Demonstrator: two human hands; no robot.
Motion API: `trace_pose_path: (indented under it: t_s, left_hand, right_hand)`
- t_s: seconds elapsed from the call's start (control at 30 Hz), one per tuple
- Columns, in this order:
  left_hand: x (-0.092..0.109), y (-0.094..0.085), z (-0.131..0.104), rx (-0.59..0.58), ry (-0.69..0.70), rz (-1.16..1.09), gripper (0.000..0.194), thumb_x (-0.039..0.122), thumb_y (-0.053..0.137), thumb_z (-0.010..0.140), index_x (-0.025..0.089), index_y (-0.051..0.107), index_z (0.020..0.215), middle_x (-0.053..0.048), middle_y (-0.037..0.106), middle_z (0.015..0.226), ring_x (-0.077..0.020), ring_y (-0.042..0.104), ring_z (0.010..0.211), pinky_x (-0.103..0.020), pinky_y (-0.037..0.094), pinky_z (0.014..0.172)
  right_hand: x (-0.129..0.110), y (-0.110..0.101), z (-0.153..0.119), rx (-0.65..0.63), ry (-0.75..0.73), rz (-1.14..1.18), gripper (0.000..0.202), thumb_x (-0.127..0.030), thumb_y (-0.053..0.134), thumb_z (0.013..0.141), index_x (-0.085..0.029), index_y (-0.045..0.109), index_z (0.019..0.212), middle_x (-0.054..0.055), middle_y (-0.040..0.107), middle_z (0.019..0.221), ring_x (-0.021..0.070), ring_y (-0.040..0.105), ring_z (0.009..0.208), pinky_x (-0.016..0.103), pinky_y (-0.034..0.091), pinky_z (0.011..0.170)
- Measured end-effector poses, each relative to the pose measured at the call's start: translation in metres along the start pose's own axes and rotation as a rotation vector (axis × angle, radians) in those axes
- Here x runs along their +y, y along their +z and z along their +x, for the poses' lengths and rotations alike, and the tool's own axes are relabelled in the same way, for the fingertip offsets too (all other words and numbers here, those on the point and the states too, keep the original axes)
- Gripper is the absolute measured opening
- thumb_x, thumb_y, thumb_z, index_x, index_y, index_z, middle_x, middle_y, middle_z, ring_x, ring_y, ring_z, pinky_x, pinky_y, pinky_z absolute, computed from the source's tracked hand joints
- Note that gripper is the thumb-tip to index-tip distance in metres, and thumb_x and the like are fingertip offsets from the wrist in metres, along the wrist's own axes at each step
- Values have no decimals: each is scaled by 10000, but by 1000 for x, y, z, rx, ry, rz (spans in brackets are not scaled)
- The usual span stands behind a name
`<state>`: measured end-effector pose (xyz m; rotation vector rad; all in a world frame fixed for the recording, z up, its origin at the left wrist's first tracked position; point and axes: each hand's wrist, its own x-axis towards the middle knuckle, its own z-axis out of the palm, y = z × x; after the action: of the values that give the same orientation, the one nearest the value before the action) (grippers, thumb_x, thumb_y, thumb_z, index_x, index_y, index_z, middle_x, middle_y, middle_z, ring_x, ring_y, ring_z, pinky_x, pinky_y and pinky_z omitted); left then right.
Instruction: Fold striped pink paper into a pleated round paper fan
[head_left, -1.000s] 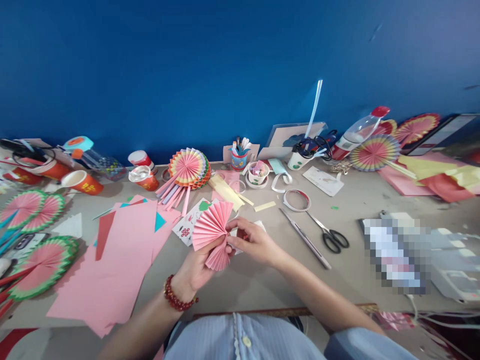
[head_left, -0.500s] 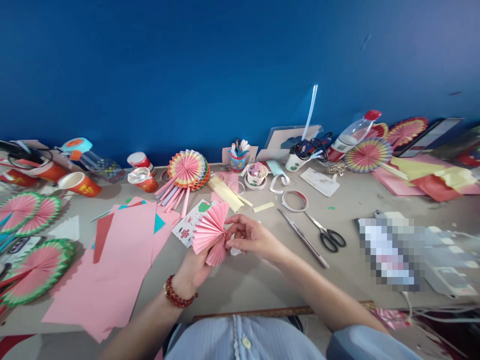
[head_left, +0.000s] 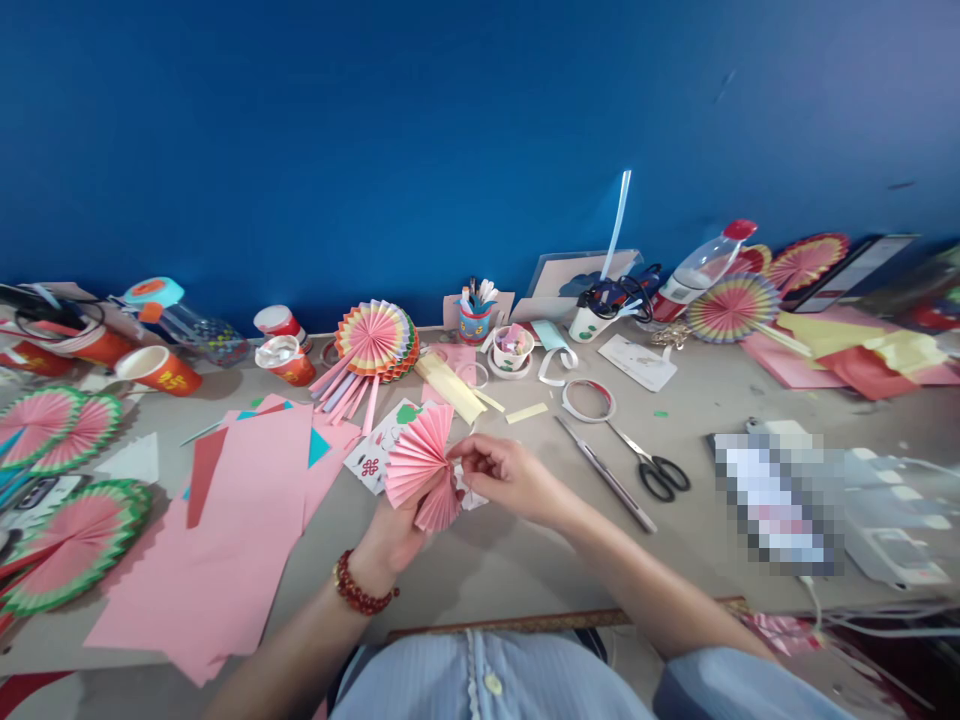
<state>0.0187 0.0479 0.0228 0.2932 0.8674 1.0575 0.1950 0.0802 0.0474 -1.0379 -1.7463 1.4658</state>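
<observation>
A pink pleated paper fan (head_left: 421, 445), folded and gathered at its middle, is in my left hand (head_left: 397, 535). The fingers of that hand are wrapped behind the pleats, partly hidden by them. My right hand (head_left: 502, 480) has its curled fingertips at the fan's gathered centre, pinching there; whether a small piece lies between them is not visible. A white card with red and green prints (head_left: 370, 466) lies just behind the fan. Pink paper sheets (head_left: 247, 500) are spread to the left of my left hand.
Scissors (head_left: 660, 478), a metallic pen-shaped tool (head_left: 611, 478) and a tape roll (head_left: 589, 401) lie to the right. Finished round fans (head_left: 373, 338) stand at the back among red paper cups (head_left: 159, 370). A bottle (head_left: 701, 268) leans near the blue wall. Yellow paper strips (head_left: 454, 388) lie behind my hands.
The right fingers have shifted slightly at the fan's centre, and the wrist has turned a little. The fan stays in the left hand. The view has moved slightly.
</observation>
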Motion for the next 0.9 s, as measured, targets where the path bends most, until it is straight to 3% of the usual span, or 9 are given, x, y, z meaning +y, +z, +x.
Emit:
trace_pose_path:
  t_s: [0.13,0.27,0.47,0.57,0.7,0.9]
  left_hand:
    - [-1,-6,-1,9,-35,-46,62,149,716,811,191,693,850,-24,705,869,-160,674,811,-316,553,850]
    - [-4,-9,-2,-3,-75,-84,105,160,744,801,162,684,888,-16,692,865,-144,665,784,-309,559,819]
    - [-15,-8,-8,-46,-194,-189,138,188,760,803,127,663,880,-14,656,787,-126,644,717,-314,557,812]
    - [-21,-7,-12,-82,-207,-255,97,168,733,821,131,653,859,-4,647,778,-114,644,713,-297,552,819]
    - [-27,-6,-17,-79,-223,-308,61,182,703,848,149,653,857,-5,665,792,-122,657,738,-298,551,823]
    - [-32,-9,-21,-158,-251,-405,96,190,732,821,130,664,852,-6,649,760,-99,614,671,-285,540,800]
  right_hand:
    - [-12,-12,-2,20,-104,-377,258,-23,521,751,-179,702,849,15,637,824,123,566,713,228,397,637]
    - [-17,-15,-2,-45,-112,-379,249,-36,526,771,-187,713,836,7,635,786,122,564,690,218,389,612]
    - [-9,-15,2,-126,-84,-78,150,-138,581,834,-174,725,852,33,640,909,119,574,742,223,444,653]
    - [-5,-10,2,-156,23,231,101,-230,647,837,-156,714,825,54,630,989,114,591,736,231,484,646]
    - [-1,0,-2,-175,195,591,163,-303,726,813,-141,710,828,49,670,909,120,646,730,239,516,677]
    - [7,7,-3,-169,295,803,196,-293,819,732,-128,725,782,44,685,843,84,609,649,205,488,632]
